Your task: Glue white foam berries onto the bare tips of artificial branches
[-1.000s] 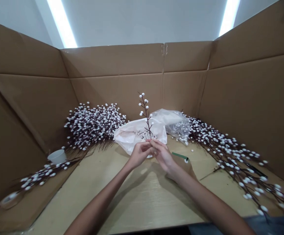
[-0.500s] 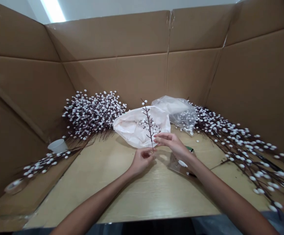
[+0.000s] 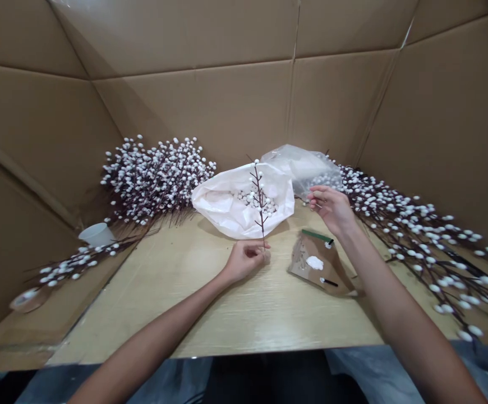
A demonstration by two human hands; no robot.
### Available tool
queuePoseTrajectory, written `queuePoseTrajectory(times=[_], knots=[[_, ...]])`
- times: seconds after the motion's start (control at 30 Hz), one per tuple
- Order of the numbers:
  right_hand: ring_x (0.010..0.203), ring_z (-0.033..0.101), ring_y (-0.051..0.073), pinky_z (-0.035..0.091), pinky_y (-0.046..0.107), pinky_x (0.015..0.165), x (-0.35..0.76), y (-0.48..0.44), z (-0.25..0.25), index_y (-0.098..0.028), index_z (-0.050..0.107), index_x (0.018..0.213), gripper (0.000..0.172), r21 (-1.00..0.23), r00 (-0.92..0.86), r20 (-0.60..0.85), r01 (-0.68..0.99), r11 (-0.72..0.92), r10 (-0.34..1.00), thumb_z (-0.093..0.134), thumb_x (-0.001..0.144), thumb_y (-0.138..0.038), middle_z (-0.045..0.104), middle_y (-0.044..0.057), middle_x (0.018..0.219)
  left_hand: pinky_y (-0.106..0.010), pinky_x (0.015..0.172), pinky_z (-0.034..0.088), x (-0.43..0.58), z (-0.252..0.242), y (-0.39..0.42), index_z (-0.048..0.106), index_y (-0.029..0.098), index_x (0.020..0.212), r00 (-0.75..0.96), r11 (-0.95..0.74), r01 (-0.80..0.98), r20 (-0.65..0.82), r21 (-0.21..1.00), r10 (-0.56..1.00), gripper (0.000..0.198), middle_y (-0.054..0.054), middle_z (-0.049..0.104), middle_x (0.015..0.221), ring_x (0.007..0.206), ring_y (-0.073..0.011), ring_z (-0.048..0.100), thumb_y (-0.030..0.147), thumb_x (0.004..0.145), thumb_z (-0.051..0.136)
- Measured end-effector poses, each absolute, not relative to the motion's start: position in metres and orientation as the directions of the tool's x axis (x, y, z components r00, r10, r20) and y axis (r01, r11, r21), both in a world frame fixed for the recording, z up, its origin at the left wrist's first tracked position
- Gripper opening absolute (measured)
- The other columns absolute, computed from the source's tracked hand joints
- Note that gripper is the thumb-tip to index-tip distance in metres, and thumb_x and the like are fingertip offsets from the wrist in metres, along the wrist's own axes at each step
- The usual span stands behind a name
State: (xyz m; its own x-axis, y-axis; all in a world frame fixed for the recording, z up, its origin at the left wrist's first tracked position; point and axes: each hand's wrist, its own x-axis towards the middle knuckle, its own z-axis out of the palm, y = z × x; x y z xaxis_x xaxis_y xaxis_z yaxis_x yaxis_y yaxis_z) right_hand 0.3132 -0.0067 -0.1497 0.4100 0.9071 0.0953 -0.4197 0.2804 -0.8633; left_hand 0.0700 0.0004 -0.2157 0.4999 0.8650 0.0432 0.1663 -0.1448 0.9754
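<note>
Nearest to us was the counter (image 3: 210,320), and our left hand (image 3: 246,262) was low over it. Its grip was closed on the bottom of a thin twig (image 3: 261,210). The twig went almost straight up from that grip, its top pointing away from us. To the right, a brown sheet (image 3: 333,267) had a white blob (image 3: 314,262) on it. Behind the twig we saw a white bag (image 3: 214,202) with little white balls (image 3: 271,206). Our right hand (image 3: 332,212) was up and to the right, well apart from the twig, so our left was nearer. Its fingers were bent; we couldn't tell if they held anything. Farthest back was the cardboard wall (image 3: 193,106).
</note>
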Motion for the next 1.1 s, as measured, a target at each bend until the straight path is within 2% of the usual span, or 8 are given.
queuePoseTrajectory(times=[0.2, 0.33, 0.53, 1.1], knots=[[0.046, 0.051, 0.006, 0.045, 0.016, 0.044, 0.321, 0.0, -0.154, -0.012, 0.068, 0.071, 0.01, -0.754, 0.338, 0.02, -0.613, 0.236, 0.941, 0.061, 0.064, -0.012, 0.061, 0.0, 0.051, -0.02, 0.054, 0.037, 0.069, -0.215, 0.0, 0.072, 0.004, 0.092, 0.513, -0.156, 0.165, 0.051, 0.974, 0.857, 0.033, 0.001, 0.059, 0.057, 0.053, -0.0086, 0.05, 0.021, 0.063, 0.068], [0.044, 0.048, 0.005, 0.045, 0.015, 0.043, 0.319, 0.001, -0.156, -0.012, 0.068, 0.073, 0.009, -0.713, 0.312, -0.033, -0.673, 0.196, 0.949, 0.059, 0.071, -0.012, 0.06, -0.001, 0.05, -0.02, 0.054, 0.038, 0.069, -0.215, 0.0, 0.071, 0.004, 0.093, 0.514, -0.158, 0.179, 0.044, 0.971, 0.856, 0.034, 0.001, 0.06, 0.057, 0.053, -0.0089, 0.05, 0.021, 0.064, 0.068], [0.044, 0.049, 0.006, 0.045, 0.014, 0.043, 0.311, -0.001, -0.156, -0.012, 0.067, 0.072, 0.009, -0.699, 0.266, -0.09, -0.703, 0.129, 0.96, 0.059, 0.071, -0.01, 0.058, 0.0, 0.049, -0.02, 0.054, 0.038, 0.07, -0.215, 0.0, 0.072, 0.004, 0.091, 0.522, -0.159, 0.185, 0.04, 0.97, 0.852, 0.033, 0.001, 0.059, 0.054, 0.05, -0.0081, 0.048, 0.021, 0.063, 0.069], [0.044, 0.048, 0.006, 0.045, 0.015, 0.043, 0.304, -0.003, -0.158, -0.011, 0.067, 0.074, 0.008, -0.734, 0.177, -0.112, -0.678, 0.039, 0.978, 0.058, 0.073, -0.011, 0.057, 0.001, 0.051, -0.021, 0.055, 0.041, 0.07, -0.217, 0.0, 0.072, 0.006, 0.088, 0.519, -0.159, 0.178, 0.044, 0.971, 0.853, 0.028, 0.001, 0.062, 0.057, 0.053, -0.0097, 0.053, 0.016, 0.063, 0.065]])
